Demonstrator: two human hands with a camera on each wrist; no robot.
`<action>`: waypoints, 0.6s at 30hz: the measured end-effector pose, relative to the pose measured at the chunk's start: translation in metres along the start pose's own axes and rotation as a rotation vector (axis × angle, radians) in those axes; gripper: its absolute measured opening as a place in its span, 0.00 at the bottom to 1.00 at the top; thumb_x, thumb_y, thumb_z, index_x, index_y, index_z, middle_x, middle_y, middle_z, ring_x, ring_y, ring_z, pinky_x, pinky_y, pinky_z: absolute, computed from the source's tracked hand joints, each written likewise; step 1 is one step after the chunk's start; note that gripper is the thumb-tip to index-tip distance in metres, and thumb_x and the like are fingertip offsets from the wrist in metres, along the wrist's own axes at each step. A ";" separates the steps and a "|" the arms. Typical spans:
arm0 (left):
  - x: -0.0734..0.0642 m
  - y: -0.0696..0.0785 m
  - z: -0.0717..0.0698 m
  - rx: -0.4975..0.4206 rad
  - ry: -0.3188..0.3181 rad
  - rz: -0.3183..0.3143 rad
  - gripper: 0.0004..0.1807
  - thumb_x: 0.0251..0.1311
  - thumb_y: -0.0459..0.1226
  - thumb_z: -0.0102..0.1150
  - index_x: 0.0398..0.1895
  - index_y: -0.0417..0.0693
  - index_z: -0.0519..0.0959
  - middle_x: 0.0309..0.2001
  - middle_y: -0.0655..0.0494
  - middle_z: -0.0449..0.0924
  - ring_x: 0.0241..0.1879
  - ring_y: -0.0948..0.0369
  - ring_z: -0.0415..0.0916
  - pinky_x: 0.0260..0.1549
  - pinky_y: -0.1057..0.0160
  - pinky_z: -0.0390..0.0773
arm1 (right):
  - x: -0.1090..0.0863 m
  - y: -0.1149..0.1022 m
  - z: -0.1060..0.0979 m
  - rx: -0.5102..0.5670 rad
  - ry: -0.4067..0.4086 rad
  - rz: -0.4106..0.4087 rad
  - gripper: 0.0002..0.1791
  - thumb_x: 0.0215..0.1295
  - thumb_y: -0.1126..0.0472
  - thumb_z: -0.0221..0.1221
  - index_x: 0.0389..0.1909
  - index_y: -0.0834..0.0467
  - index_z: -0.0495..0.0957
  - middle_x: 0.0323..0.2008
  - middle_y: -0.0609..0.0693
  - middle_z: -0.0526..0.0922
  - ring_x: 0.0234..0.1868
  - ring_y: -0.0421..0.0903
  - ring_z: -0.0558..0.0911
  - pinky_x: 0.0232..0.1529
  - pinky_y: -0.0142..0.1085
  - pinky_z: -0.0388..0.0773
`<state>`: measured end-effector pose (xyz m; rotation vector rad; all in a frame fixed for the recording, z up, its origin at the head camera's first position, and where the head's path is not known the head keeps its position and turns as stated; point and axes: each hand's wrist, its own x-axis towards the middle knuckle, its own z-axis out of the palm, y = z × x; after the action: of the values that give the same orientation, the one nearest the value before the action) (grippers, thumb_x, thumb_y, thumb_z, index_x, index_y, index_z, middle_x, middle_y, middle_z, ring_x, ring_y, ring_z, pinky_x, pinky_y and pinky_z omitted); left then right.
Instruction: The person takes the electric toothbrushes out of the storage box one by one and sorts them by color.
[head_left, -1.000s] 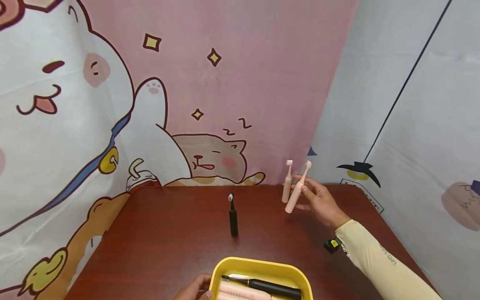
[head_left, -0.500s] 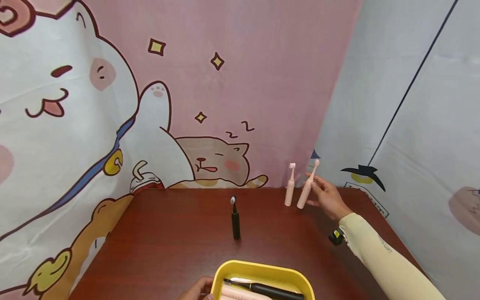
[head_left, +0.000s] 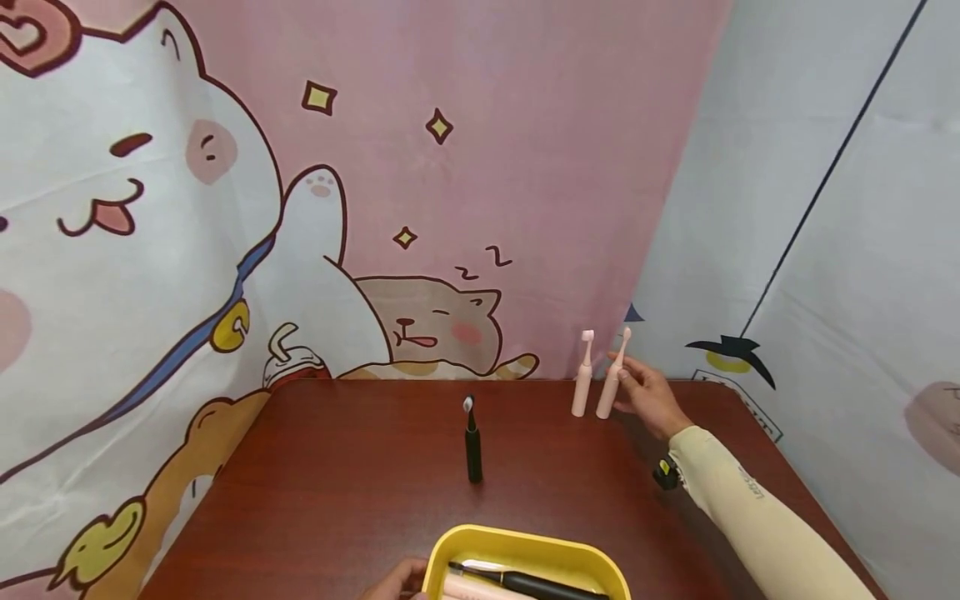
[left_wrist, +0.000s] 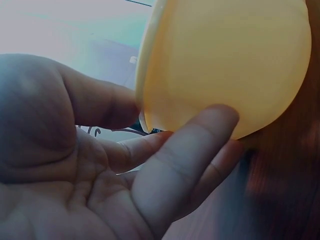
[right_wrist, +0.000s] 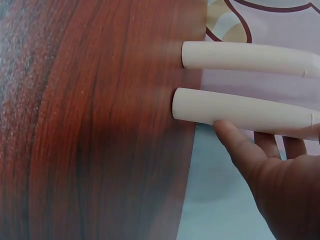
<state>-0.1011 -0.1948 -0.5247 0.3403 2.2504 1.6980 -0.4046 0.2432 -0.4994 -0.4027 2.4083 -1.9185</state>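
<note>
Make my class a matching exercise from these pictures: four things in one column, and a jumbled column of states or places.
Things
1. right hand
2. yellow box
3. left hand
4. standing black toothbrush

States or places
A. upright on the table, touched by neither hand
B. has another black toothbrush lying inside
C. pinches a pink toothbrush
D. grips the yellow box

Pairs: 1-C; 2-B; 3-D; 4-A

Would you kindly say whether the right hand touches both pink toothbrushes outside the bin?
No, the right hand holds one pink toothbrush, while the other pink toothbrush stands clear of it.
</note>
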 end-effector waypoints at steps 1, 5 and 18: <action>0.000 0.000 -0.001 -0.019 -0.005 -0.016 0.22 0.71 0.40 0.54 0.55 0.27 0.70 0.47 0.43 0.81 0.43 0.67 0.79 0.40 0.68 0.76 | 0.000 0.000 0.001 0.005 0.003 0.001 0.26 0.80 0.52 0.43 0.75 0.51 0.60 0.69 0.64 0.68 0.66 0.66 0.70 0.54 0.66 0.73; 0.001 -0.001 -0.004 -0.073 -0.027 -0.080 0.24 0.70 0.42 0.56 0.56 0.28 0.69 0.48 0.43 0.81 0.45 0.57 0.80 0.40 0.65 0.77 | -0.001 -0.001 0.004 -0.010 0.003 -0.003 0.26 0.79 0.51 0.44 0.75 0.51 0.61 0.68 0.63 0.68 0.65 0.65 0.71 0.54 0.66 0.73; 0.002 0.000 -0.003 -0.025 0.001 -0.094 0.23 0.69 0.42 0.57 0.55 0.30 0.71 0.48 0.43 0.81 0.44 0.55 0.80 0.41 0.60 0.79 | -0.002 -0.001 0.008 -0.090 0.000 0.025 0.26 0.79 0.53 0.46 0.73 0.56 0.60 0.65 0.66 0.68 0.65 0.67 0.70 0.55 0.65 0.73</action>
<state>-0.1042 -0.1964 -0.5240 0.2237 2.2076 1.6776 -0.4006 0.2357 -0.5003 -0.3750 2.4940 -1.8054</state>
